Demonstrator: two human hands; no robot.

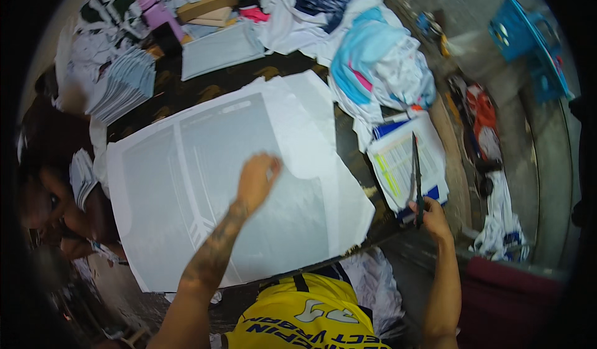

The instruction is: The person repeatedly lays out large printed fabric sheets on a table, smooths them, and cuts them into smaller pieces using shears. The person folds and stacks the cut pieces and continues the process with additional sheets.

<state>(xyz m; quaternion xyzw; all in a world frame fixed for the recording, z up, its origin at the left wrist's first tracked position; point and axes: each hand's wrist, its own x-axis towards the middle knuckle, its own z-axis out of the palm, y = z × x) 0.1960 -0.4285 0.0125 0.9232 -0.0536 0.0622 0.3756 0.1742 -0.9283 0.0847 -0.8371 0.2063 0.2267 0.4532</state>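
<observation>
A large white sheet (301,119) with grey printed panels (224,137) is spread over the table in front of me. My left hand (256,180) is over the middle of it, fingers curled in toward the thumb. Whatever those fingers may hold is too small or blurred to make out, and I cannot tell whether the hand touches the sheet. To the right, my right hand (430,217) grips black scissors (416,168) by the handles, with the blades pointing away from me. Beneath the scissors lies a stack of printed papers (395,162) on something blue.
White and light-blue fabric (354,56) is heaped at the back right. Folded pale pieces (127,81) and a flat pale stack (224,50) lie at the back left. Another person (78,215) is at the left edge. A blue plastic basket (522,32) stands far right.
</observation>
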